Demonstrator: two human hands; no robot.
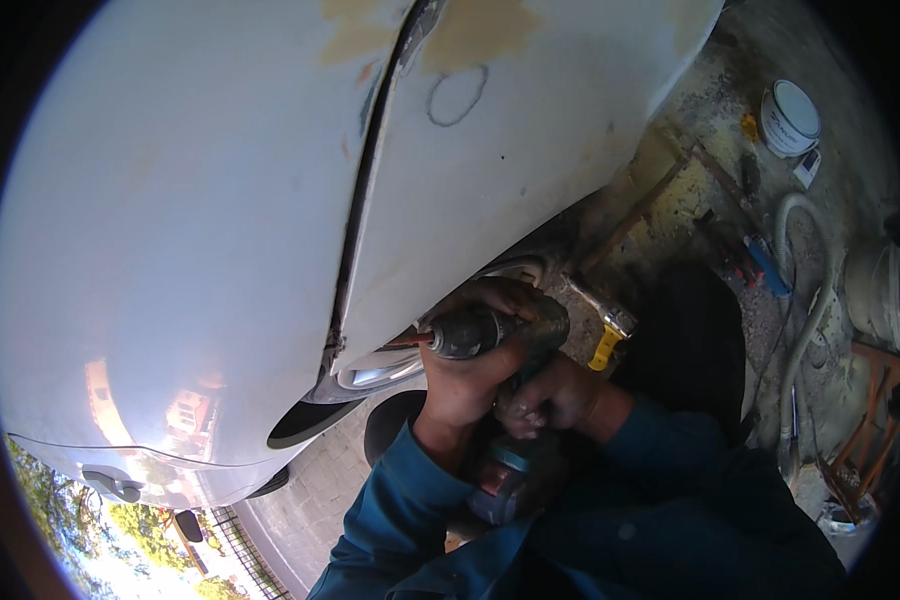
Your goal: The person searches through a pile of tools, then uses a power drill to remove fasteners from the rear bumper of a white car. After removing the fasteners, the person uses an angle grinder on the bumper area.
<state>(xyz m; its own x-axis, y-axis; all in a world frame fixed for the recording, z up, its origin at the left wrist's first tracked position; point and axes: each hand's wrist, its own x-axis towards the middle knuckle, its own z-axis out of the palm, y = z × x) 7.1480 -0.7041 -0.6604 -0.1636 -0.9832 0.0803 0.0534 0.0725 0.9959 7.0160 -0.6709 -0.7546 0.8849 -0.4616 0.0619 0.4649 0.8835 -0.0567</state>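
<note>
A dark cordless drill [467, 332] points left toward the lower edge of a pale car panel [440, 190]. From its chuck a thin reddish bit [410, 340] reaches to the panel's edge; whether its tip touches is hard to tell. My left hand [458, 385] is wrapped round the drill's front body. Around the drill's handle is my right hand [555, 395], fingers closed. The drill's battery [498, 485] shows below, near my jacket. A dark pencilled oval [457, 96] and tan patches mark the panel above a narrow vertical seam.
Behind my hands is a car wheel [380, 375]. On the floor to the right lie a hammer-like metal tool [610, 312], a yellow object [605, 348], a blue-handled tool [767, 266] and a grey hose [820, 300]. A white tub [790, 118] stands at the far right.
</note>
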